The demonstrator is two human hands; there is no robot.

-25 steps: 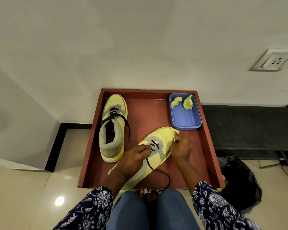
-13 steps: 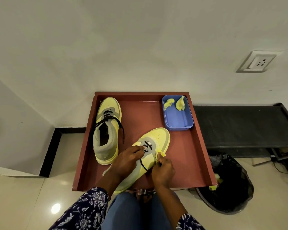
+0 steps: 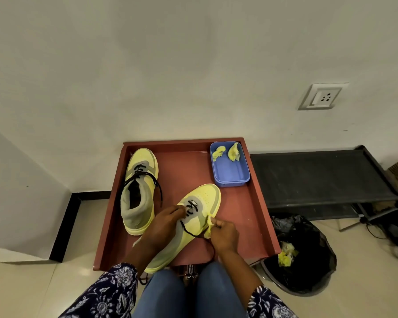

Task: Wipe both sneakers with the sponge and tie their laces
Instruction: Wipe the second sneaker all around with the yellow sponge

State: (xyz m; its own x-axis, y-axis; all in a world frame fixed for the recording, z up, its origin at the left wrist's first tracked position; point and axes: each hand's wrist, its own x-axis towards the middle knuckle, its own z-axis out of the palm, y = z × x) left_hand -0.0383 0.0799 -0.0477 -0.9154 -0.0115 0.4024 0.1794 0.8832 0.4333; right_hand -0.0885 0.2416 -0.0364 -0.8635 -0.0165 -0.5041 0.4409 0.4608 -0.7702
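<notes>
In blue tub [image 3: 229,173]: two sponge scraps [image 3: 218,151] | right hand [image 3: 224,234] pinches sponge [image 3: 207,231]; left hand [image 3: 163,226] grips sneaker [image 3: 193,223]

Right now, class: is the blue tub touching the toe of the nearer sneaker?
Apart. The head view shows a strip of bare red tray between the blue tub and the toe of the nearer sneaker, which the left hand steadies.
</notes>
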